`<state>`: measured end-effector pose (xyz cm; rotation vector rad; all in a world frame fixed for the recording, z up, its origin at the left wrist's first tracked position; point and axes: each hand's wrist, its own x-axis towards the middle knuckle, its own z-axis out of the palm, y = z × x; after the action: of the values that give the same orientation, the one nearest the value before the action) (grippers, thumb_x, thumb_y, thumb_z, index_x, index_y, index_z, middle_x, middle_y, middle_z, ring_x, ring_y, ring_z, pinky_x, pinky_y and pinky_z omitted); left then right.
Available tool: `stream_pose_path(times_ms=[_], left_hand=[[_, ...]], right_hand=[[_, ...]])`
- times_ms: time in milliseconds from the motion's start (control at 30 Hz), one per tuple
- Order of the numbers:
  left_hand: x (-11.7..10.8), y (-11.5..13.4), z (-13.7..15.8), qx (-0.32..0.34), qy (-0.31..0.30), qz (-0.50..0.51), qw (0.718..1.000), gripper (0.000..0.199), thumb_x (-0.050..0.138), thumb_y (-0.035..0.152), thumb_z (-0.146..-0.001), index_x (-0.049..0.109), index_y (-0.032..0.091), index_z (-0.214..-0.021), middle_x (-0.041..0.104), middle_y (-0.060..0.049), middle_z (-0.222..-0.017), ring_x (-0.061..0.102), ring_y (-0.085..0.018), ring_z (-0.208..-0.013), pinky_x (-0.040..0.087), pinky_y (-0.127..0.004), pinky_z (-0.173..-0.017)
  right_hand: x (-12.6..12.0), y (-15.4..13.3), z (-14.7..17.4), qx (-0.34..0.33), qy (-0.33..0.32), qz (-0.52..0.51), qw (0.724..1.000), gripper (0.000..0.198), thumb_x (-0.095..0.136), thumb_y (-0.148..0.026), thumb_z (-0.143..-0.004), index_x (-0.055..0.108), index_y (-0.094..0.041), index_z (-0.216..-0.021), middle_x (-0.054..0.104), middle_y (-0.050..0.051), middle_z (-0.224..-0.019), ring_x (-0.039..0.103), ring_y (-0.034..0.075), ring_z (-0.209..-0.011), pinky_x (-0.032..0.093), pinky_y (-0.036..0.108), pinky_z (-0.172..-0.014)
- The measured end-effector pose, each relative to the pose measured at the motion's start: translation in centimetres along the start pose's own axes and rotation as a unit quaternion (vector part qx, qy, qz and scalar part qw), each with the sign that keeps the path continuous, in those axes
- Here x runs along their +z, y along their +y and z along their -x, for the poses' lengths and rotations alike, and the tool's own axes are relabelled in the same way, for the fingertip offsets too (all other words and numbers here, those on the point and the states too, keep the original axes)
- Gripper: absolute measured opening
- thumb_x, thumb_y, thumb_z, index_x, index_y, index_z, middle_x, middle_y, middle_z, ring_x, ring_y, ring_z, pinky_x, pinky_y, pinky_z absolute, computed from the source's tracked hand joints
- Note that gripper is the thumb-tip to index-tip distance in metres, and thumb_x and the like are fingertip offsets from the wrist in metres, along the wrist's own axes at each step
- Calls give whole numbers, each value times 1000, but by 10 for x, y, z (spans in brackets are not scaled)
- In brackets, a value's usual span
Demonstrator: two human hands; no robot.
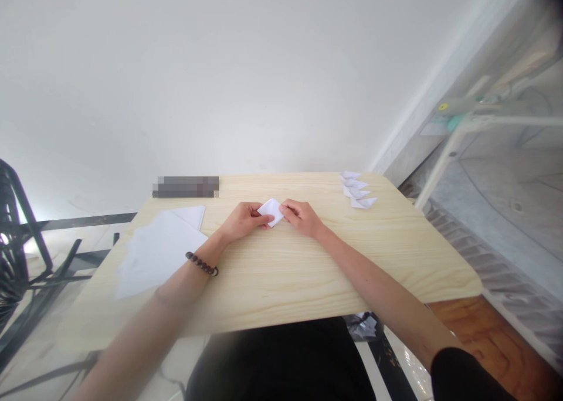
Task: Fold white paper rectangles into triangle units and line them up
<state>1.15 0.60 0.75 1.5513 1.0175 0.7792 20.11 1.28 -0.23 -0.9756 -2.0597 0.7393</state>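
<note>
A small square of folded white paper (272, 210) is held just above the middle of the table, one corner pointing away from me. My left hand (247, 220) pinches its left side, thumb on top and fingers beneath. My right hand (301, 216) grips its right corner between thumb and curled fingers. Whether the paper touches the tabletop I cannot tell. Beyond my right hand, several folded white paper boats (358, 193) stand in a row near the far right edge. Loose white paper sheets (153, 251) lie spread beside my left forearm.
The pale wooden table (281, 295) meets a white wall at its far edge. A blurred-out dark item (187, 187) lies at the back left corner. A black chair (21, 231) stands at the left, and a white metal frame (444, 160) at the right.
</note>
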Motion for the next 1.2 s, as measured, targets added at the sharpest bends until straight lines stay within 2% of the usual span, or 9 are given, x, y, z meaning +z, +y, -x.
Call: stream_pose_path(times_ms=[333,500,867,1200], left_hand=[[-1,-4,-2,0,1,-2,1000,38,64,42,-62,63,12,-84,65,-7,-77,59,-18,-69,45,-28,-64],[-1,-6,-3,5,-5,-4,1000,36,60,42,-67,61,12,-85,65,-7,-80,59,-18,-73,45,-28,-67],[0,-1,-1,8,-11,15,1000,35,61,39,-68,57,12,-91,64,-6,-83,59,-16,-73,45,-28,-68],[-1,0,0,10,-16,-2,1000,29,63,33,-66,59,12,-85,64,-4,-78,59,-16,-71,44,-28,-67]], right_hand=[[1,2,0,14,7,0,1000,30,36,-38,-83,48,-16,-67,42,-3,-55,35,7,-50,27,20,-50],[0,2,0,16,14,4,1000,31,36,-39,-82,47,-16,-66,42,-4,-54,35,7,-50,27,20,-50],[2,4,0,11,16,10,1000,30,36,-38,-83,49,-16,-69,42,-4,-55,36,7,-51,28,20,-50],[3,5,-1,-11,5,37,999,30,36,-36,-83,52,-15,-69,44,-3,-56,36,7,-51,27,20,-50]])
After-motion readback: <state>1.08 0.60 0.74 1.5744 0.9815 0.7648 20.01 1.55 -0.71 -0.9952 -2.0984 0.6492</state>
